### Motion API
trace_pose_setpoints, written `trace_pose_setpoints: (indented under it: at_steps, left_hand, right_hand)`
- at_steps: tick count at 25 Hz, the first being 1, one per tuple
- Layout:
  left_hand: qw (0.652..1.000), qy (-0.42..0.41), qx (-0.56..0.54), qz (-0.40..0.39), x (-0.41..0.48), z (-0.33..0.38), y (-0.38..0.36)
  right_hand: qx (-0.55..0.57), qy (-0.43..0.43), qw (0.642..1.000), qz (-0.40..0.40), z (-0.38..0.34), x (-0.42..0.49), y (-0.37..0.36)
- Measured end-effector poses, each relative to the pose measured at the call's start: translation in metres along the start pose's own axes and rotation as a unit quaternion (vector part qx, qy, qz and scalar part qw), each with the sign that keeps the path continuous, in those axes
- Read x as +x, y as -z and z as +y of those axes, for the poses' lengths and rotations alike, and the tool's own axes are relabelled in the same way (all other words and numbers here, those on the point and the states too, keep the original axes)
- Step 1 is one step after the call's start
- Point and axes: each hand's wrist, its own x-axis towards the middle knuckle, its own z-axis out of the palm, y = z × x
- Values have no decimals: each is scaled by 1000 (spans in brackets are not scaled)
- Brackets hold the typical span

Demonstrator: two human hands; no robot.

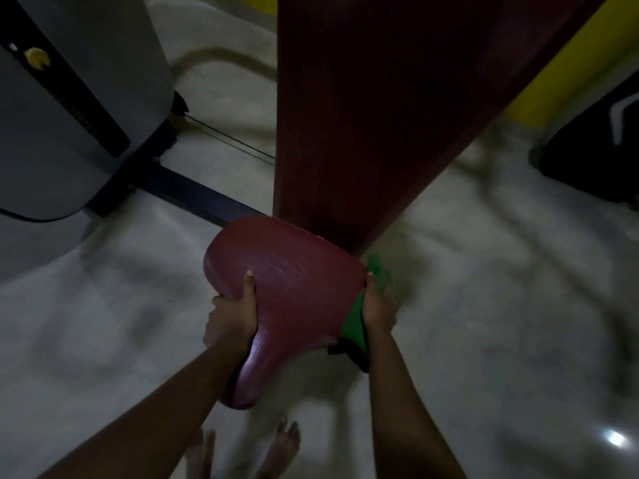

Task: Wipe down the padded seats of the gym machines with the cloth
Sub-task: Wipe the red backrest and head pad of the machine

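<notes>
At six o'clock in the head view, your left hand [233, 314] is clamped on the maroon padded saddle-shaped seat [294, 299], steadying it. Your right hand [378, 305], at the seat's three o'clock edge, presses the bunched green cloth [354, 326] there with fingers closed around it. I judge this seat partly wiped, its top faintly streaked, while the tall maroon backrest pad [363, 115] at twelve o'clock and other machines remain.

The maroon padded seat [294, 295] looks like smooth vinyl with a faint grain and a soft sheen, glossiest along its near edge. The backrest [373, 115] has the same covering but reads duller. The green cloth [356, 323] is soft, matt fabric. The pale floor [501, 323] is polished and reflective. The grey machine housing [69, 133] at far left looks smooth, matt plastic.
</notes>
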Motion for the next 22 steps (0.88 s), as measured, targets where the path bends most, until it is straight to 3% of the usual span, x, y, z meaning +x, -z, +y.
trace_pose_setpoints:
  at_steps: [3, 5, 9, 12, 14, 18, 22]
  left_hand:
    - [1000, 1, -18, -21, 0, -1, 2]
    - [998, 4, -44, -44, 1, -2, 4]
    - [988, 11, -113, -108, 5, -7, 10]
    - [980, -4, -134, -147, 4, -17, 15]
    - [978, -14, -140, -154, 2, -20, 16]
    - [981, -10, -142, -131, 2, -19, 12]
    - [978, -10, -144, -148, -1, -17, 17]
  right_hand:
    - [58, -167, 983, 52, 7, -27, -12]
    - [73, -202, 972, 98, 4, -57, -26]
    - [143, -178, 967, 114, -21, -123, -58]
    - [121, -104, 985, 70, -20, -168, -76]
    - [110, -73, 987, 88, -15, -163, -74]
    - [147, -158, 961, 173, -18, -118, -61]
    - [105, -105, 981, 126, -19, -157, -77]
